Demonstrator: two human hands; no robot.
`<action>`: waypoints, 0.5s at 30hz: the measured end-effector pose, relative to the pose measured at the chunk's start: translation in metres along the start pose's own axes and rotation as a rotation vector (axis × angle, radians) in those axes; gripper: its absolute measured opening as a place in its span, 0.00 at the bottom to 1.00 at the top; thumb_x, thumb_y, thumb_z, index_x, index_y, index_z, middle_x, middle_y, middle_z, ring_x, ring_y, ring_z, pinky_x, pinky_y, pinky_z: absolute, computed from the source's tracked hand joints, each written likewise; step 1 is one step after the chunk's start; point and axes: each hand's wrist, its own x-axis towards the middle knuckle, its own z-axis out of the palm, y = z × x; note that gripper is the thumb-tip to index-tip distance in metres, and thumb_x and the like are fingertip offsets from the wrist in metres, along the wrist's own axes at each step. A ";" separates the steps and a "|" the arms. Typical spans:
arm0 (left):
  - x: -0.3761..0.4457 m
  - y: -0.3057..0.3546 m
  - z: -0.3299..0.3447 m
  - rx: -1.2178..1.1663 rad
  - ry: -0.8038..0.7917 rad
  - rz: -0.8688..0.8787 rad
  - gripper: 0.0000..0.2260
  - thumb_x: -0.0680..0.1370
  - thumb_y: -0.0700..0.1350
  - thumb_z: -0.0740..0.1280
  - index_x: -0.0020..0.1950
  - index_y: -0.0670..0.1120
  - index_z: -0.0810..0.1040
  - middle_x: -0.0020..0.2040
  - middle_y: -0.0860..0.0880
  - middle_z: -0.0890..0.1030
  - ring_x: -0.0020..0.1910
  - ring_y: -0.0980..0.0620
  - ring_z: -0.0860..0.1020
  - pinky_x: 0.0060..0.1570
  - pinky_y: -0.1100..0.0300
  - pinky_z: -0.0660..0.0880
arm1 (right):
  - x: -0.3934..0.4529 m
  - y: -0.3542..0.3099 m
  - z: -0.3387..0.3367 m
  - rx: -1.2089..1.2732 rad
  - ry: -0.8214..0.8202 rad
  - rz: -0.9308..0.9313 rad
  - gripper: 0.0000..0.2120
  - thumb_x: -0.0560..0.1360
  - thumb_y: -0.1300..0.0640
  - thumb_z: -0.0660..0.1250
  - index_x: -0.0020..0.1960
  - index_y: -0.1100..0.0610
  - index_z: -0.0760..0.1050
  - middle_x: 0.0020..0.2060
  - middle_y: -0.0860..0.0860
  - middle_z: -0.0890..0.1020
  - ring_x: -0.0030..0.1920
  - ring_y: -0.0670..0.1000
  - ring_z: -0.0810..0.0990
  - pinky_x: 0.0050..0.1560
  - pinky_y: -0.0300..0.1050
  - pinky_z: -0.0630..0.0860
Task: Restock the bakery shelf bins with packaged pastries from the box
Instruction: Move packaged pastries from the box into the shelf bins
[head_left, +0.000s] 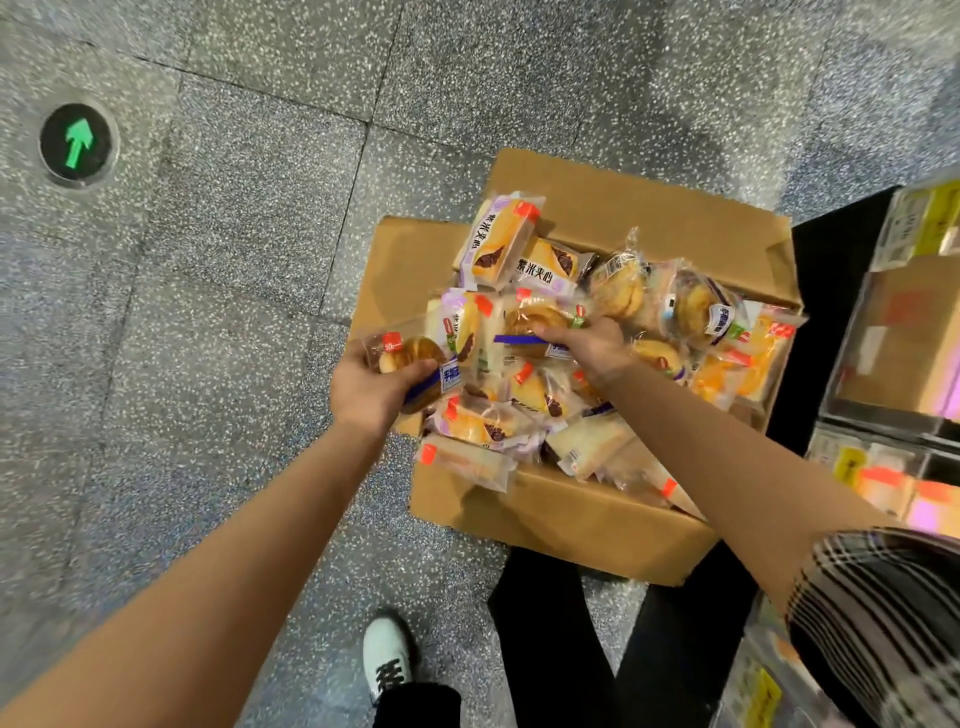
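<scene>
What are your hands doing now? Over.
Left hand grips a bun packet. Right hand grips another packet in the box. Nothing blocking.

**Bare arms, plaid sleeve, white sneaker**

Both forearms are bare down to the hands. A short sleeve (883, 613) in black with thin white plaid lines covers the right upper arm. Black trousers (550, 649) cover the legs, and one foot wears a white sneaker (387, 657) with dark laces.
</scene>
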 end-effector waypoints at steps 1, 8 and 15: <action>-0.003 0.004 -0.002 0.005 -0.004 0.009 0.26 0.66 0.38 0.78 0.62 0.40 0.74 0.55 0.44 0.80 0.49 0.47 0.80 0.47 0.57 0.78 | -0.007 0.000 -0.003 0.024 0.003 -0.021 0.38 0.62 0.50 0.80 0.65 0.63 0.70 0.59 0.55 0.78 0.58 0.55 0.77 0.59 0.50 0.75; -0.042 0.055 -0.030 0.002 -0.074 0.162 0.33 0.67 0.39 0.77 0.68 0.44 0.67 0.56 0.45 0.78 0.49 0.49 0.78 0.50 0.57 0.77 | -0.081 -0.030 -0.045 0.102 -0.072 -0.097 0.66 0.41 0.35 0.80 0.72 0.60 0.63 0.63 0.55 0.76 0.61 0.58 0.76 0.62 0.57 0.75; -0.137 0.129 -0.078 0.183 -0.182 0.608 0.42 0.75 0.52 0.70 0.78 0.57 0.44 0.74 0.52 0.62 0.70 0.54 0.65 0.66 0.65 0.59 | -0.233 -0.069 -0.099 0.253 -0.059 -0.270 0.34 0.55 0.46 0.81 0.54 0.60 0.76 0.45 0.54 0.83 0.43 0.52 0.81 0.42 0.42 0.79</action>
